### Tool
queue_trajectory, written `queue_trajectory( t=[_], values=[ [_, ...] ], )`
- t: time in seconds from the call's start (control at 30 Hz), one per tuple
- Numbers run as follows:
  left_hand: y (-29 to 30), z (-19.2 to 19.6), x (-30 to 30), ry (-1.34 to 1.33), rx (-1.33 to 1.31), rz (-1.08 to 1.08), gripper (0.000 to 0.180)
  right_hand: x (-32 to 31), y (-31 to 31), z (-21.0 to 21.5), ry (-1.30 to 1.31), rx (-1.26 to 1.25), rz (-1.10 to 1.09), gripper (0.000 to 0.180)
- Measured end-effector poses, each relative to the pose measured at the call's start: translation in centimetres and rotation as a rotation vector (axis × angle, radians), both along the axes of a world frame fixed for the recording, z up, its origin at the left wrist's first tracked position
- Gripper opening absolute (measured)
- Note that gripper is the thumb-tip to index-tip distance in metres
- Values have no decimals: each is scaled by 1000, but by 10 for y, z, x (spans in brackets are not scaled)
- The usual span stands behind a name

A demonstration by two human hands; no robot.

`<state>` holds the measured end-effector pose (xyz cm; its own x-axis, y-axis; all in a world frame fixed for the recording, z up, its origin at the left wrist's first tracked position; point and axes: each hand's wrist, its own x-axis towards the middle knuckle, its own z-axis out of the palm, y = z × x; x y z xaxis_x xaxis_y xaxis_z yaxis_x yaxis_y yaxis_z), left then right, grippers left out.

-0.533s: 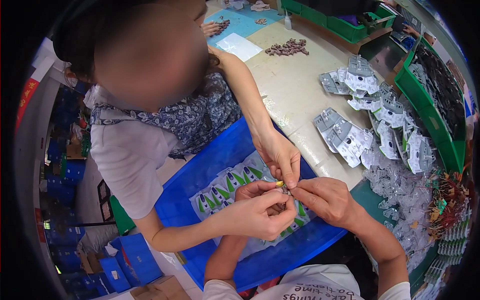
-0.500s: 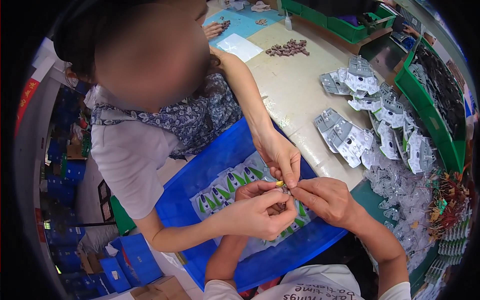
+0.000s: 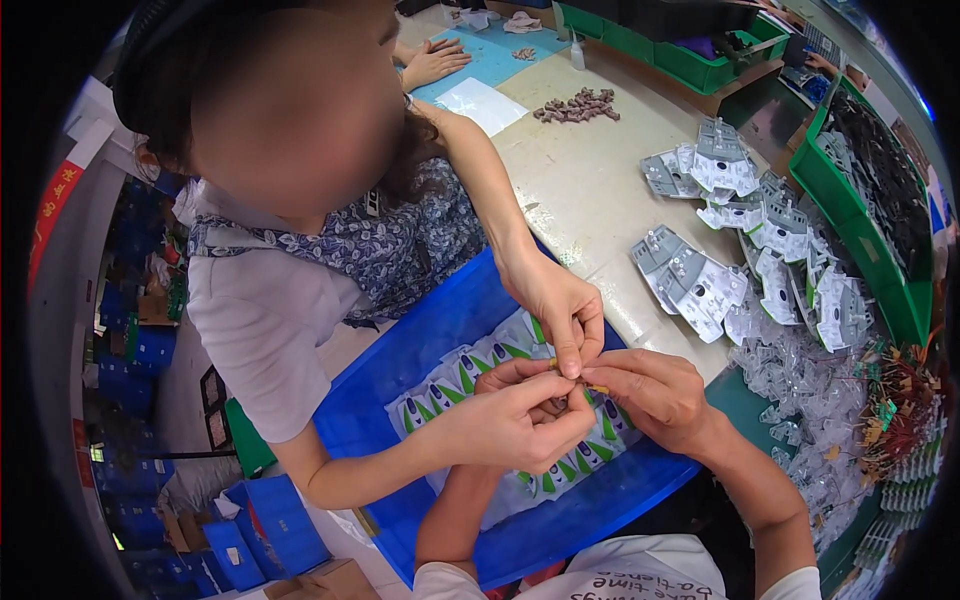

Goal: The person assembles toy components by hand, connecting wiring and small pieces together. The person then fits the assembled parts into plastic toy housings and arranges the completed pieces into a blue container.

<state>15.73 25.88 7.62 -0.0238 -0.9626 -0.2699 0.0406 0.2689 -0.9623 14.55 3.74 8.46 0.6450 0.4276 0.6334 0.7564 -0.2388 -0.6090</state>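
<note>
The part [image 3: 597,388] is a tiny yellowish piece, held in the air over the blue tray [image 3: 400,370], in the middle of a knot of four hands. It is too small to make out its shape.

Risk, as I judge it: with so many fingertips crowding one small piece, it could slip out and drop among the white-and-green packets [image 3: 470,375] in the tray, where it would be hard to find. The two people could also tug against each other and bend it. The fingers hide the piece from view, so a wrong move may go unseen.

The right hand [image 3: 655,395] lies at 3 o'clock from the part, its grip pinched almost closed on the piece – thumb and forefinger meet at it. The left hand [image 3: 548,408] sits at 8 o'clock and is mostly covered, so I cannot tell whether its grip is closed or slack.

A co-worker's hand [image 3: 560,305] comes down from 12 o'clock, fingertips touching the same spot. The co-worker's other hand [image 3: 505,425] cups over the left hand from 9 o'clock.

Further out, at 1 to 3 o'clock on the bench [image 3: 580,190], lie grey moulded pieces [image 3: 700,280] and a heap of clear ones [image 3: 800,370], with green bins [image 3: 850,190] beyond.
</note>
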Motion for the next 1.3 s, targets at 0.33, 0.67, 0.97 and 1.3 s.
queue_trajectory(
  t=[0.33, 0.67, 0.97, 1.3],
  values=[
    [12, -41, 16, -465, -476, 86, 10, 1, 11, -2, 33, 102, -185, 29],
    [-5, -28, -20, 3431, -2363, -185, 26, 0, 8, -8, 182, 123, -270, 21],
    [1, -35, -21, 3539, -2210, -341, 31, -1, 15, -5, 478, 171, -195, 18],
    [-3, -29, -19, 3422, -2306, -122, 31, -1, 30, -4, 549, 195, -248, 15]
  ],
)
